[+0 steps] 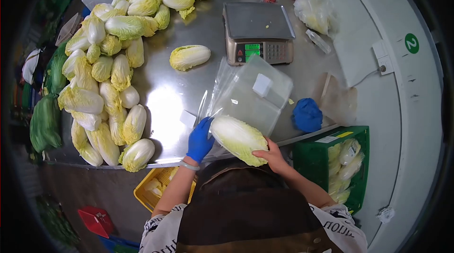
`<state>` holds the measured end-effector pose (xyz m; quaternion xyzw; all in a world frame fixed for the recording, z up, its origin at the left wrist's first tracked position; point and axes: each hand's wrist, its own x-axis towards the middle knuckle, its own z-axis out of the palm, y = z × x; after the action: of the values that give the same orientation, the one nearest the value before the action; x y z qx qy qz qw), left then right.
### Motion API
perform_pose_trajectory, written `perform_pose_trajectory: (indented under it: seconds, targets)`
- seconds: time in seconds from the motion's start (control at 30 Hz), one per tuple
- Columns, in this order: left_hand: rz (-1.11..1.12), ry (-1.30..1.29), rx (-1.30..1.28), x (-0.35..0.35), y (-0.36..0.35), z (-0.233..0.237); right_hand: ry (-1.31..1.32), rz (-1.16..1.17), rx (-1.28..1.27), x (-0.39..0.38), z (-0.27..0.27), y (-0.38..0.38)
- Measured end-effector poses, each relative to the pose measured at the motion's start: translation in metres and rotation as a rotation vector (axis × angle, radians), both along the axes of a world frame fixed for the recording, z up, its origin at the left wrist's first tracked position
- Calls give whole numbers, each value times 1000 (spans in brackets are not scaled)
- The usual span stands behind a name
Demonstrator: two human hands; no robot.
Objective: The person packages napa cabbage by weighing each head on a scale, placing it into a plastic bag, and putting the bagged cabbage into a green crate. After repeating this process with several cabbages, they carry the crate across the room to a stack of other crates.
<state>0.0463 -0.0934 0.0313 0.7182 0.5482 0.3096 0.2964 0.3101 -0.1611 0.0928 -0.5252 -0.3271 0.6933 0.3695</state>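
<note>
A napa cabbage [238,138] lies across the front of the steel table, its white base to the left. My right hand [271,154] is bare and grips its leafy end. My left hand [200,138], in a blue glove, is at the white base, beside clear plastic bags [222,90]; whether its fingers hold cabbage or plastic is hard to tell. Behind the cabbage is a stack of clear bags [274,87] with a white label. Another cabbage [190,57] lies alone farther back, left of a scale [259,31] with a lit green display.
A large pile of cabbages [109,78] covers the table's left side. Right are crumpled blue plastic [307,114] and a filled plastic bag [316,9]. A green crate [366,168] of wrapped cabbages stands at lower right, a yellow crate [143,194] below the front edge.
</note>
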Motion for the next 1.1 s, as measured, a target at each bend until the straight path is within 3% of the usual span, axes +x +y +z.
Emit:
perform_pose_trajectory:
  seconds: [0.07,0.13,0.23,0.33,0.37,0.47,0.57,0.67,0.7,0.77,0.8,0.87,0.93,0.97,1.0,1.07,1.1]
  targets:
    - [-45,40,-49,-4,-4,35,-125,-6,69,-14,4,1]
    - [-235,149,32,-4,-8,49,-260,11,166,-23,-2,0]
    - [-438,397,69,1,-14,61,310,-303,-161,-33,-7,3]
    - [-124,230,54,-11,-7,52,1075,-302,-468,-27,-12,-3]
    - [-120,206,-55,-16,-6,57,1044,-297,-479,-30,-9,-2]
    - [-214,32,51,-12,-9,74,401,-282,-145,-52,-4,6]
    - [-276,54,80,-11,-4,81,-511,231,350,-45,-9,13]
    - [-497,226,92,-10,-5,100,-276,101,237,-52,-2,12]
    - [-596,308,86,-9,-8,106,26,-24,91,-56,-5,10]
    - [-545,285,84,-11,-7,103,627,-277,-202,-66,-10,9]
    - [-521,277,84,-14,-6,103,849,-252,-352,-67,-4,9]
    - [-443,91,76,-19,-3,101,934,-289,-405,-73,-8,8]
    - [-390,-168,111,-18,-12,86,726,-332,-235,-84,-11,6]
    - [-455,-155,55,-12,-20,97,621,-344,-149,-87,-13,7]
    - [-517,61,-31,-8,-25,106,294,-233,0,-87,-14,7]
    - [-454,89,-167,-8,-26,106,-352,-7,309,-86,-13,11]
    - [-387,-21,-108,-8,-24,108,-580,55,480,-90,-4,12]
